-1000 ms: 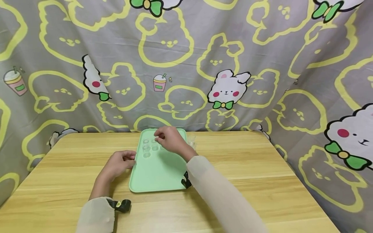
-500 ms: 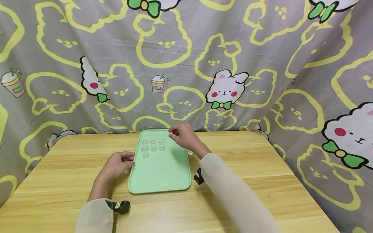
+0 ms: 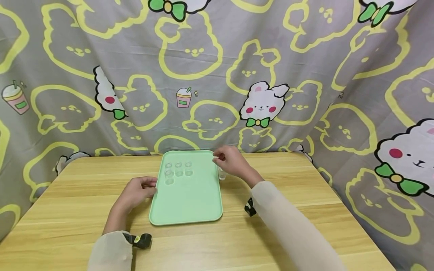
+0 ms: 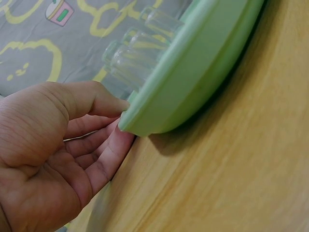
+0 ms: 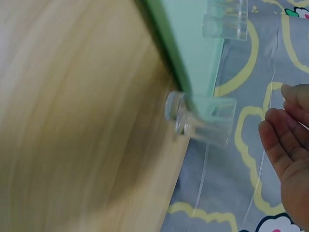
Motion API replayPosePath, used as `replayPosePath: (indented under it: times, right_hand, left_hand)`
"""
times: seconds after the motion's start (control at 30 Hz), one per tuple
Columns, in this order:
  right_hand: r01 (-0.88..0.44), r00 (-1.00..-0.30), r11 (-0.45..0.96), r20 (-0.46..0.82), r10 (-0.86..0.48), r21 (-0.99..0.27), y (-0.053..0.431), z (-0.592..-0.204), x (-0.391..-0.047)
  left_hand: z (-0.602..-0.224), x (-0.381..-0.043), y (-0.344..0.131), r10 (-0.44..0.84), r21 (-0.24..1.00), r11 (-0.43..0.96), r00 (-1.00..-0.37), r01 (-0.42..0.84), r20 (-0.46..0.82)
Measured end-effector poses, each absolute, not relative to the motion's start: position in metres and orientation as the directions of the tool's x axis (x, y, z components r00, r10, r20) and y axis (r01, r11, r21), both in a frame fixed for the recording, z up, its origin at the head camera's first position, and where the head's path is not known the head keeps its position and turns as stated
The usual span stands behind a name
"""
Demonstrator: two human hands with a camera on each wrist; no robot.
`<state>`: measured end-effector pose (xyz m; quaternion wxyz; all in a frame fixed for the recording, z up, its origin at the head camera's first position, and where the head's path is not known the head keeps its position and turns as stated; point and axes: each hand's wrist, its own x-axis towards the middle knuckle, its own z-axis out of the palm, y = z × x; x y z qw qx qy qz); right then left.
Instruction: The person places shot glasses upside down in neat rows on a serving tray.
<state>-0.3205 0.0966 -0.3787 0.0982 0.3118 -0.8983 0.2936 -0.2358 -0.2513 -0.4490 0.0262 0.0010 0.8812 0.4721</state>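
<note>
A light green tray point(image 3: 186, 203) lies on the wooden table with several small clear shot glasses point(image 3: 178, 165) standing in rows on its far left part. My left hand point(image 3: 137, 192) pinches the tray's left rim; in the left wrist view the thumb point(image 4: 113, 105) is on top and fingers are beneath. Two more clear shot glasses point(image 5: 207, 118) stand on the table just off the tray's right edge, one partly behind the other in the right wrist view. Over them hovers my right hand point(image 3: 232, 162), fingers point(image 5: 275, 140) loosely bent, apart from the glasses and holding nothing.
The wooden table point(image 3: 288, 233) extends on both sides of the tray. A patterned grey curtain point(image 3: 210, 124) hangs right behind its far edge. Each wrist carries a black camera mount point(image 3: 144, 241).
My right hand has moved right, from above the glasses on the tray to above those beside it. The row of glasses it covered now shows. My left hand stays on the rim.
</note>
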Motion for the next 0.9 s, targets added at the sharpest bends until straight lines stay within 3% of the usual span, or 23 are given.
replayPosePath:
  times: [0.67, 0.9]
  right_hand:
    - [-0.662, -0.747, 0.600, 0.334, -0.574, -0.450, 0.144, -0.405, -0.318]
    - [-0.624, -0.775, 0.638, 0.255, -0.578, -0.450, 0.148, -0.411, -0.318]
  left_hand:
    - [-0.448, -0.236, -0.251, 0.025, 0.828, 0.560, -0.998, -0.028, -0.050]
    - [-0.448, -0.235, -0.250, 0.019, 0.835, 0.549, -0.998, -0.042, -0.063]
